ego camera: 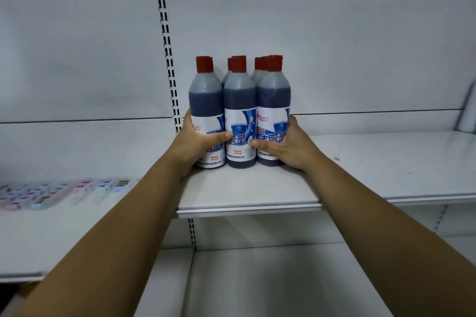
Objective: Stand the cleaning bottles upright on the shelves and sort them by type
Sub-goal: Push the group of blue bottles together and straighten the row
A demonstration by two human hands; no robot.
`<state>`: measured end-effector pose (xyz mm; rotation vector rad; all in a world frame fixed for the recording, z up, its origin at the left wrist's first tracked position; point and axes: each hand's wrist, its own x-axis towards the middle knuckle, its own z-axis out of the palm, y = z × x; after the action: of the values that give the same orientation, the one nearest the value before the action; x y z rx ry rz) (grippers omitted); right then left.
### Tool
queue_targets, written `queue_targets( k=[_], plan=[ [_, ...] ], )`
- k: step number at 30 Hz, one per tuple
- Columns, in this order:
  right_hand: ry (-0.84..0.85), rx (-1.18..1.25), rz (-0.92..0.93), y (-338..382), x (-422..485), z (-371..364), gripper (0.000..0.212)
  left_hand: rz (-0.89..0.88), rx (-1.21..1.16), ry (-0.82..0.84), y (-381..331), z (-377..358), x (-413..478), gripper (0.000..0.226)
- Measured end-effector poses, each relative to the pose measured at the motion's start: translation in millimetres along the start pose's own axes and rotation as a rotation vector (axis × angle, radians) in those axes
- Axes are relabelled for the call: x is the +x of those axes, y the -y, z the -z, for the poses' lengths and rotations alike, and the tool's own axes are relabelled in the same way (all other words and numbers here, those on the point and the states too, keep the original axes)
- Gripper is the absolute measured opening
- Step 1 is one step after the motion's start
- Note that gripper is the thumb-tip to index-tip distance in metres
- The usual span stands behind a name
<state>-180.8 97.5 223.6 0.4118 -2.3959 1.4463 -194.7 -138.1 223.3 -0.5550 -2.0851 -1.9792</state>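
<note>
Clasps the cluster of bottles (pixel 240 116) from both flanks: left hand (pixel 198 141) curled round its left side, right hand (pixel 291 147) curled round its right, thumbs laid across the front labels toward the middle. Stands upright, long axes vertical, red caps up, mid-depth on the shelf (pixel 247 188) (at least two rows deep). Lies equally near either hand, so probably ready to slide as one block.

white shelf (pixel 360 162) bears upright red-capped bottles (pixel 240 116) (clustered, touching).
</note>
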Motion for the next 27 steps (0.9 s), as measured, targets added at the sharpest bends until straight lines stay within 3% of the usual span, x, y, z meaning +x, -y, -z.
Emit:
queue_targets(
  k=[7, 18, 27],
  plan=[
    [0.013, -0.031, 0.009, -3.6, 2.4, -0.4, 0.118, -0.001, 0.004, -0.011, 1.9, 0.8, -0.8, 0.093],
    [0.033, -0.013, -0.004, -2.6, 1.6, 0.3, 0.098, -0.005, 0.018, -0.030, -0.1, 0.2, -2.0, 0.086],
    [0.044, 0.013, -0.026, -0.7, -1.7, 0.1, 0.093, 0.002, 0.039, -0.043, 1.9, 3.1, -3.1, 0.094]
  ],
)
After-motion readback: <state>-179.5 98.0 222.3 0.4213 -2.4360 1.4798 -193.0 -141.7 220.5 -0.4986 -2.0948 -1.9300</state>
